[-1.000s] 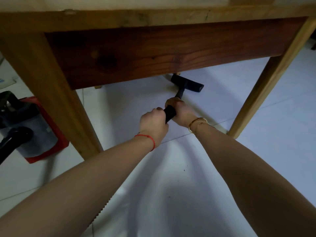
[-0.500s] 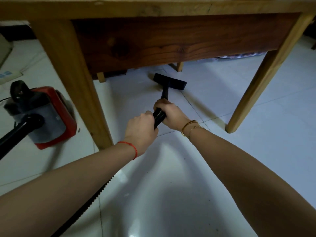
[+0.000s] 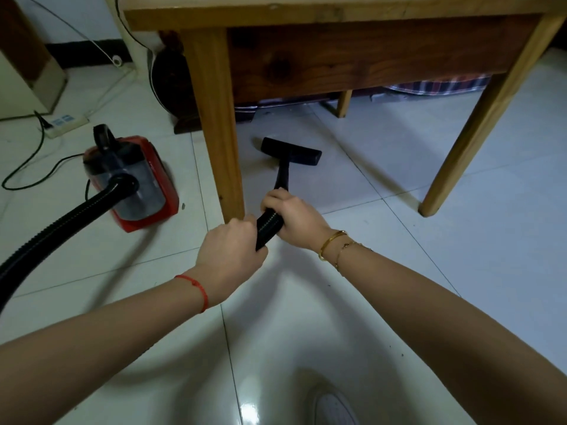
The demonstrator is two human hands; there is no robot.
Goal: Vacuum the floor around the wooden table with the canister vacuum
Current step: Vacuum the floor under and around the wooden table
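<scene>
Both hands wrap black hose (image 3: 268, 227) — right hand (image 3: 296, 217) ahead, nearer nozzle; left hand (image 3: 230, 251) behind. Floor nozzle (image 3: 290, 151) flat on tile under wooden table (image 3: 337, 10), just inside near left leg (image 3: 214, 118). Wand axis points under table — head crosswise.

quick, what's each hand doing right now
Left hand: closed, gripping the black vacuum hose.
Right hand: closed, gripping the same hose, just ahead of the left, nearer the floor nozzle.
</scene>
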